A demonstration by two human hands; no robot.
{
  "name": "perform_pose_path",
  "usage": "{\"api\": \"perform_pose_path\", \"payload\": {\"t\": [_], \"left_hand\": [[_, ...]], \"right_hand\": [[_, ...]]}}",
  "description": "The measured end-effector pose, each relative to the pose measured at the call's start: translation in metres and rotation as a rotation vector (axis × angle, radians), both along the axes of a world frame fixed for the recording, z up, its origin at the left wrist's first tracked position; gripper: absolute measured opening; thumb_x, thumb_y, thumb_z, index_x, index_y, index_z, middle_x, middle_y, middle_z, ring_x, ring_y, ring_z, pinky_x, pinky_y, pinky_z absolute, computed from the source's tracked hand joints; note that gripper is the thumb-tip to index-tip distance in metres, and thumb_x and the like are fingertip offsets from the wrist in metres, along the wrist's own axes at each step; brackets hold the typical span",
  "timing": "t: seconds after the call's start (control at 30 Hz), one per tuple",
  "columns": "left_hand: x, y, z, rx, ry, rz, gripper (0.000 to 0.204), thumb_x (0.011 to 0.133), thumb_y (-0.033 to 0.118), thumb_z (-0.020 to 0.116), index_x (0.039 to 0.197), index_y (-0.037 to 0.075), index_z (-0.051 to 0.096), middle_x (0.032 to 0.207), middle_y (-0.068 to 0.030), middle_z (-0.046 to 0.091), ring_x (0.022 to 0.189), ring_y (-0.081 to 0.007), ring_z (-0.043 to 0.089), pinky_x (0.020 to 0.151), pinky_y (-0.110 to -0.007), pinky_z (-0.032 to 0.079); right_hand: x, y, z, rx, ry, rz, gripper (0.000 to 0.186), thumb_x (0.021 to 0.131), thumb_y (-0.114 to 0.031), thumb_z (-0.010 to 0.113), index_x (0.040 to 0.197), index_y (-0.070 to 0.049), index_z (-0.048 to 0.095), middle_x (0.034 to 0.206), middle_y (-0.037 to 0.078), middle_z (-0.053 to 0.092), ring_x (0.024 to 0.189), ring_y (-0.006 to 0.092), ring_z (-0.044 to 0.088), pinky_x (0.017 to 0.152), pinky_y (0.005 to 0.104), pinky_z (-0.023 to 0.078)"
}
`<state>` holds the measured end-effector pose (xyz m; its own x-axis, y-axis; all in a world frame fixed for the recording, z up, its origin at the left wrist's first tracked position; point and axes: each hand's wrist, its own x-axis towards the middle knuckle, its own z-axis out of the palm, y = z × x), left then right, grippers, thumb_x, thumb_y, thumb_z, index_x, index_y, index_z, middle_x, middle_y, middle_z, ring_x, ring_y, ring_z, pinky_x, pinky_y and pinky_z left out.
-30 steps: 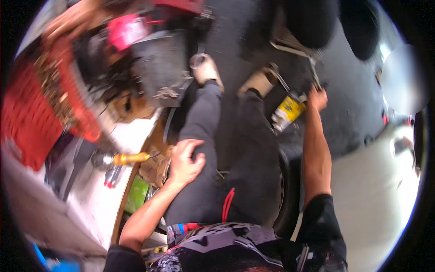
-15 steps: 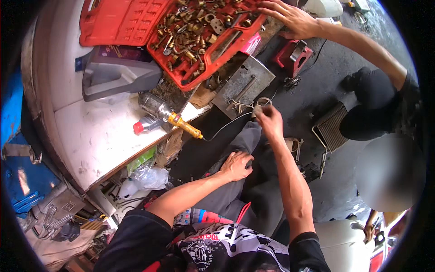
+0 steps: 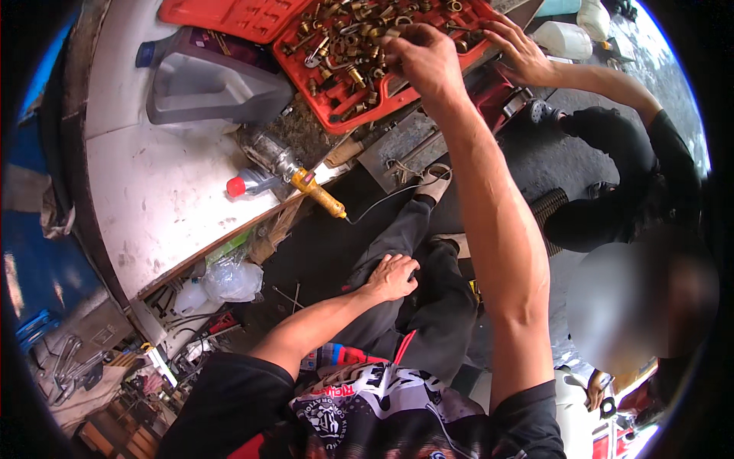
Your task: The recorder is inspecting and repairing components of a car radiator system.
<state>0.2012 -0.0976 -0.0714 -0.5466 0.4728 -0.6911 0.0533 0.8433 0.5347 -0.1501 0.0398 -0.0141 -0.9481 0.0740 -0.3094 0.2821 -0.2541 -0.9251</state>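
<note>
My right hand (image 3: 430,63) reaches over an open red plastic case (image 3: 336,122) full of small brass fittings (image 3: 354,75). Its thumb and fingertips are pinched together above the heap. Something small may be between them, but it blends with the brass pieces below. My left hand (image 3: 392,277) lies on my dark-trousered leg with its fingers loosely spread, holding nothing. At the case's right edge rests a co-worker's hand (image 3: 516,50).
A grey jug (image 3: 202,84), a yellow-handled work lamp (image 3: 317,193) and a red-capped bottle (image 3: 248,183) lie on the white bench (image 3: 145,222). A metal plate (image 3: 378,157) is below the case. The co-worker crouches at right, beside a white container (image 3: 562,40).
My right hand has risen from near my foot to above the brass fittings in the red case. My left hand stays on my leg.
</note>
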Motion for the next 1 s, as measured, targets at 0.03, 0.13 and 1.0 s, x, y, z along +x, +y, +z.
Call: {"api": "perform_pose_path", "payload": {"t": [0.03,0.13,1.0], "left_hand": [[0.001,-0.002,0.000,-0.002,-0.003,0.003,0.028,0.081,0.023,0.061,0.104,0.008,0.060,0.105,-0.0105,0.062,0.106,-0.0266,0.056,0.095,-0.042,0.039],[-0.003,-0.005,0.002,-0.008,-0.006,0.018,0.027,0.080,0.022,0.061,0.103,0.008,0.061,0.105,-0.0106,0.062,0.106,-0.0266,0.056,0.094,-0.042,0.039],[-0.021,0.001,0.000,-0.009,-0.038,0.029,0.027,0.082,0.019,0.059,0.106,0.008,0.061,0.107,-0.0113,0.062,0.108,-0.0281,0.056,0.095,-0.042,0.039]], "right_hand": [[-0.001,-0.001,0.000,-0.057,-0.018,-0.004,0.034,0.081,-0.012,0.070,0.108,0.006,0.061,0.084,0.009,0.067,0.069,0.0127,0.063,0.062,0.0263,0.052],[-0.011,-0.007,0.001,-0.115,-0.045,-0.021,0.033,0.083,-0.009,0.069,0.110,0.007,0.058,0.085,0.006,0.064,0.069,0.0118,0.061,0.061,0.0244,0.052],[-0.007,0.003,-0.047,-0.632,-0.295,-0.134,0.041,0.092,-0.008,0.060,0.128,0.007,0.046,0.095,0.011,0.059,0.068,0.0163,0.057,0.052,0.0269,0.046]]}}
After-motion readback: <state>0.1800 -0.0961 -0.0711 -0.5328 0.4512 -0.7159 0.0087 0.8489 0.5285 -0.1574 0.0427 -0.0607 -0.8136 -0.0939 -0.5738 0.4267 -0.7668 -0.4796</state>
